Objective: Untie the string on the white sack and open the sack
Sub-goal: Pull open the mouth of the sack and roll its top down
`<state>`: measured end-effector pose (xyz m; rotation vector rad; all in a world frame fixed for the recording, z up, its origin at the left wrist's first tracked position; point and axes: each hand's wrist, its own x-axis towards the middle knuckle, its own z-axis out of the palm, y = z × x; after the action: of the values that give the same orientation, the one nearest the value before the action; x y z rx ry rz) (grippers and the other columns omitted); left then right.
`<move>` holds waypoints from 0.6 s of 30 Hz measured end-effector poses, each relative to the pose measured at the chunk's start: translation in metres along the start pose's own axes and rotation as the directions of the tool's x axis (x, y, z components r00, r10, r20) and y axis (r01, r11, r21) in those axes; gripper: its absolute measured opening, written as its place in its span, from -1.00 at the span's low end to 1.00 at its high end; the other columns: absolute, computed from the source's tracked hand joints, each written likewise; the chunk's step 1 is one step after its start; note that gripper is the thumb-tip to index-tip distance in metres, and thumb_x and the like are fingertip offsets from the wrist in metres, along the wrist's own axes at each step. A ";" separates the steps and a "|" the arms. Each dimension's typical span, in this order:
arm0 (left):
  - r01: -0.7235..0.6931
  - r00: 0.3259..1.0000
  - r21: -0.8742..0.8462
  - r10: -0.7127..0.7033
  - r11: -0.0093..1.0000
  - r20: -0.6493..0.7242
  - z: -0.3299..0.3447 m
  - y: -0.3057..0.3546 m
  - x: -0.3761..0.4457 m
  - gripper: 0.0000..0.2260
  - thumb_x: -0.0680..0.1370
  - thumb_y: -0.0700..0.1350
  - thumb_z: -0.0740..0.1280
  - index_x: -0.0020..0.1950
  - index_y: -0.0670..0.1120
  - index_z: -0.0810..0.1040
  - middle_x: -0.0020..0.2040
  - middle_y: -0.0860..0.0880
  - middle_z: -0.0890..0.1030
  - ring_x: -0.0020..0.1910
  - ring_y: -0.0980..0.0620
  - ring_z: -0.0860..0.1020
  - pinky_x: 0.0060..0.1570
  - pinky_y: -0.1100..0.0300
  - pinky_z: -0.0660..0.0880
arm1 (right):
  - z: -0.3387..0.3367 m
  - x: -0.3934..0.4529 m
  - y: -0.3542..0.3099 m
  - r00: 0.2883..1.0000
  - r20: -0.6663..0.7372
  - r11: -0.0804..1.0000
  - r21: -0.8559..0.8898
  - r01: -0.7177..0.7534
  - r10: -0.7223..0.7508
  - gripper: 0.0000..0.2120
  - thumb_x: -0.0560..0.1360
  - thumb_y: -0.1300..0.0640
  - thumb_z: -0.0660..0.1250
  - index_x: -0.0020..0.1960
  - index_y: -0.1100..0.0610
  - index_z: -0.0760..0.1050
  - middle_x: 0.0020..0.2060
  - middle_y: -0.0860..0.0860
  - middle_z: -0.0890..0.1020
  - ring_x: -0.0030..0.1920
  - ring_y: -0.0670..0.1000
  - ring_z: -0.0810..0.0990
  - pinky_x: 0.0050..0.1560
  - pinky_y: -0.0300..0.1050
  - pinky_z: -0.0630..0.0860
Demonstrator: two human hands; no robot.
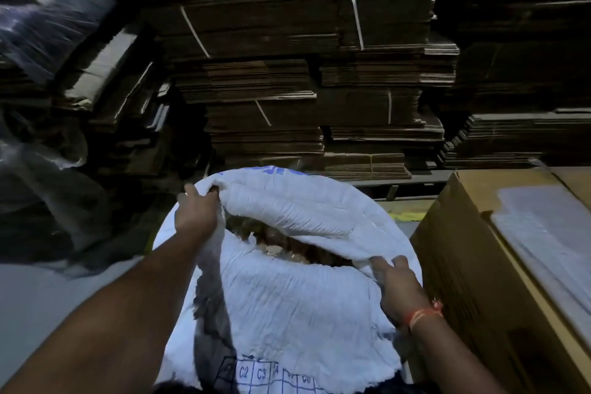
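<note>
Already the white sack (287, 297) stands with its mouth pulled apart, brownish contents showing inside and no string visible, so the untying looks done and only widening the mouth seems left. The left hand (195, 209) grips the far-left rim and the right hand (399, 289) grips the near-right rim. A cardboard box (511, 265) crowds the sack's right side and stacked flat cartons (303, 89) rise behind, while the floor (48, 297) to the left lies open.

Dim storeroom, tall stacks of flattened cardboard (287, 80) bundled with pale straps across the back, clear plastic wrap (48, 19) at upper left, large brown carton (511, 265) at right, pale grey floor (38, 297), what may be a yellow floor marking (407, 216) beyond.
</note>
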<state>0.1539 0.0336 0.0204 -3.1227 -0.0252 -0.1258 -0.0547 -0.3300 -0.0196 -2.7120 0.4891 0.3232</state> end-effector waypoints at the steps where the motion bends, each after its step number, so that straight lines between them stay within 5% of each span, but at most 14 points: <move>1: -0.005 1.000 0.026 0.006 1.000 -0.004 -0.003 -0.002 0.005 -0.72 0.62 -0.13 0.26 0.33 -0.04 0.56 0.20 -0.26 0.40 0.11 -0.28 0.47 0.00 -0.02 0.57 | 0.000 -0.001 0.002 1.000 0.008 1.000 -0.008 -0.014 0.014 -0.29 0.41 0.41 0.20 0.45 -0.12 0.30 0.31 0.14 0.29 0.27 0.25 0.53 0.14 -0.04 0.54; 12: -0.025 0.994 -0.096 0.035 0.995 0.102 -0.001 0.005 0.011 -0.69 0.58 -0.11 0.31 0.33 0.02 0.54 0.26 -0.21 0.31 0.20 -0.27 0.42 0.14 -0.09 0.57 | 0.012 -0.003 -0.007 0.995 -0.081 0.990 0.124 0.069 -0.060 -0.24 0.39 0.51 0.26 0.45 -0.10 0.47 0.27 0.05 0.34 0.11 0.10 0.60 0.15 -0.38 0.41; 18: -0.053 0.998 -0.175 0.060 0.983 0.037 0.001 0.010 -0.007 -0.69 0.57 -0.08 0.30 0.31 -0.06 0.56 0.31 -0.27 0.35 0.26 -0.33 0.41 0.10 -0.23 0.56 | 0.014 -0.006 -0.007 0.991 -0.100 0.972 0.207 0.107 -0.088 -0.28 0.43 0.46 0.24 0.41 -0.18 0.48 0.15 -0.06 0.31 0.03 0.00 0.54 0.12 -0.35 0.42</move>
<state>0.1473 0.0236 0.0191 -3.2968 0.0778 -0.0647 -0.0601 -0.3160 -0.0283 -2.5394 0.3890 0.1150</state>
